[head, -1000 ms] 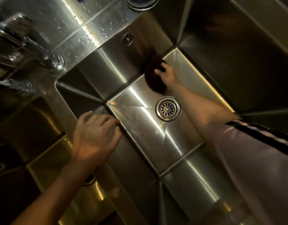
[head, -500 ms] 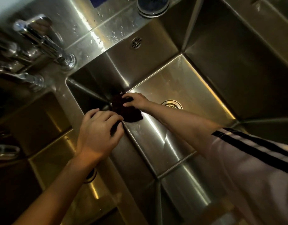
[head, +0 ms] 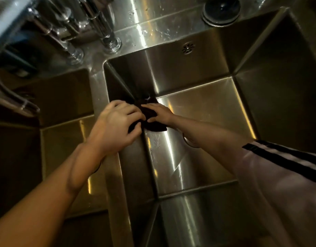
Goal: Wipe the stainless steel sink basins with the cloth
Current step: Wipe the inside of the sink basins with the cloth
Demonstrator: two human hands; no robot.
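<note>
A dark cloth (head: 154, 126) lies bunched in the far left corner of the right sink basin (head: 198, 107), against the steel divider (head: 128, 175). My right hand (head: 160, 113) grips the cloth from above, fingers and thumb closed round its top. On the divider's rim sits my left hand (head: 116, 125), its fingers curled down onto the cloth's left edge. The left basin (head: 64, 136) is dim and lies under my left forearm. My right forearm hides most of the right basin's drain (head: 187, 142).
Chrome tap bases and pipes (head: 107, 32) rise at the back left over the wet ledge. A round dark plug (head: 221, 10) sits on the ledge at the back right. An overflow grille (head: 188, 48) is in the back wall.
My right hand has dragged the cloth from the back middle of the right basin to its left corner. My left hand now meets the cloth there. The view has shifted left.
</note>
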